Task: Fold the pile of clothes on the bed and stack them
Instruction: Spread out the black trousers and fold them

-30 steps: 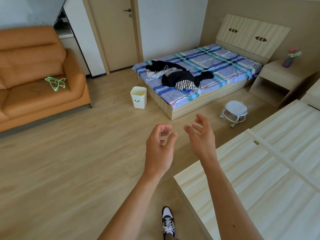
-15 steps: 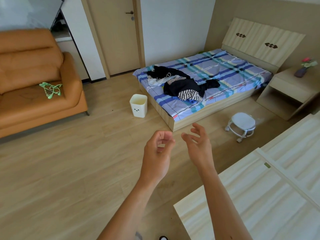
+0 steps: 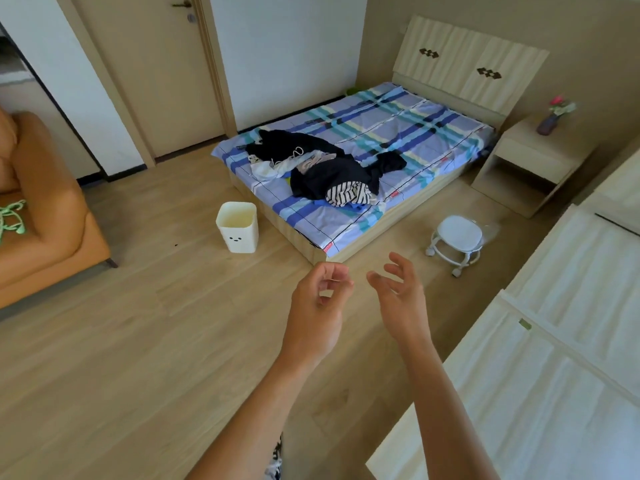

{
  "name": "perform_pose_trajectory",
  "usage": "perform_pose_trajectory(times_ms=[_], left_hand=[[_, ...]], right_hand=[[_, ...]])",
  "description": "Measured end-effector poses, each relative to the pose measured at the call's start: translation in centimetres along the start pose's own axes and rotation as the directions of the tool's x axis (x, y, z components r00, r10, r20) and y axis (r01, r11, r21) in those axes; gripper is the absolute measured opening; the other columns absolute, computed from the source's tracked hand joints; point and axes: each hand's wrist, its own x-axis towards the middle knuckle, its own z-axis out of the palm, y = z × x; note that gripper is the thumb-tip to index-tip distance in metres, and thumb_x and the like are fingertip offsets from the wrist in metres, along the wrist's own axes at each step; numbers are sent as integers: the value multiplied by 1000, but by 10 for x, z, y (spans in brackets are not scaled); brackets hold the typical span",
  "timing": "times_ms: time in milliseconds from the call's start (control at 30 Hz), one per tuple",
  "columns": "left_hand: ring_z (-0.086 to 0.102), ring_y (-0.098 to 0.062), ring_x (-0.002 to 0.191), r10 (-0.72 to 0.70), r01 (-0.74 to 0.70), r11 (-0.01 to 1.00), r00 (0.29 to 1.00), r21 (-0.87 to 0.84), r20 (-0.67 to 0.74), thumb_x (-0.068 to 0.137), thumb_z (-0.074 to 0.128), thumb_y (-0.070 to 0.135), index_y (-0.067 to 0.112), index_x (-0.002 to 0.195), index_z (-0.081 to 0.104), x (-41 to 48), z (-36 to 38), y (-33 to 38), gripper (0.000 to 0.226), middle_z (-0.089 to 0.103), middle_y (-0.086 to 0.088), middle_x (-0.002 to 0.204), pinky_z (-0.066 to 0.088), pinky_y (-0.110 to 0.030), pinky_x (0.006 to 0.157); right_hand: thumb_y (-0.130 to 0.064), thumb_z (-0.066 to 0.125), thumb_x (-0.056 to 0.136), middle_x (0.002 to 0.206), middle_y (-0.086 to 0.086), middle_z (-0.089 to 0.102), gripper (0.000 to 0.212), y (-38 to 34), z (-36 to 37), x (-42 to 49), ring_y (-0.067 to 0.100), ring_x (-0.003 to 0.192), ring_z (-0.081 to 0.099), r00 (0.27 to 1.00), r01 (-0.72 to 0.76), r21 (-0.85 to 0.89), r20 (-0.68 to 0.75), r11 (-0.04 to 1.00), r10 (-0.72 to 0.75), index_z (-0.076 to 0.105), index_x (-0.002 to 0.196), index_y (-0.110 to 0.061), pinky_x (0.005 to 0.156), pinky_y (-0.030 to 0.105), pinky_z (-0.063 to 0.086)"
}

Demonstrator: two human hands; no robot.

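1. A white bin with a small face on its side is set on the floor just beside the foot end of the bed. Only its pale inside is seen through the open top.
2. A dark vase holding flowers is placed on the nightstand at the head end of the bed.
3. The pile of clothes is spread unfolded on the checked sheet at the foot half of the bed. Dark garments, white pieces and one striped piece are tangled together in it.
4. Both arms are stretched forward over the floor, short of the bed's near corner.
5. The left hand is held with its fingers curled in toward the thumb, and nothing is gripped.
6. The right hand is held just beside it with fingers spread and loosely bent, and nothing is carried. Neither hand is in contact with the clothes.
7. A white stool on wheels is seen on the floor near the bed's long side.
8. Compared with half a second ago, the bed is seen closer, and the orange sofa far from the bed has been pushed toward the left edge of the view. The hands' pose is kept much the same, and the pile is unchanged.
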Motion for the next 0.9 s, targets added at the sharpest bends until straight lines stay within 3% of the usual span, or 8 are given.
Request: perform_pose_trajectory(times_ms=[200, 467, 600, 767, 900], left_hand=[[63, -4, 95, -21, 28, 999, 984, -39, 175, 94, 64, 22, 23, 99, 69, 92, -17, 11, 7, 69, 12, 101, 50, -31, 83], [65, -9, 100, -21, 34, 999, 919, -26, 394, 85, 59, 35, 24, 99, 68, 175, 18, 2, 20, 70, 10, 100, 52, -38, 89], [65, -9, 100, -19, 31, 999, 890, -19, 456, 83, 59, 37, 24, 97, 67, 224, 55, -4, 21, 70, 10, 100, 52, -37, 88], [65, -10, 100, 3, 18, 999, 865, -36, 502, 82, 58, 36, 22, 96, 67, 295, 113, 1, 22, 70, 8, 100, 50, -32, 85], [65, -12, 103, 8, 24, 998, 871, -61, 491, 83, 59, 36, 22, 98, 67, 352, 151, 9, 22, 70, 7, 103, 48, -26, 84]], right_hand=[[-29, 68, 92, 131, -6, 56, 54, -24, 34, 50, 6, 109, 63, 984, -28, 28, -174, 999, 33, 46, 141, -29, 75, 16, 46], [-29, 71, 91, 130, -3, 57, 54, -19, 35, 116, 9, 109, 64, 938, -70, 37, -337, 997, 79, 48, 140, -28, 82, 21, 50], [-29, 71, 91, 131, -2, 57, 55, -13, 21, 165, 11, 110, 63, 914, -77, 34, -397, 996, 84, 47, 141, -26, 86, 26, 53], [-27, 71, 91, 128, -1, 59, 54, -11, -10, 246, 9, 107, 64, 886, -57, 43, -458, 997, 70, 48, 140, -23, 78, 17, 50], [-26, 71, 91, 128, 1, 59, 53, -18, -27, 312, 10, 105, 66, 894, -42, 26, -445, 999, 49, 49, 140, -22, 80, 19, 51]])
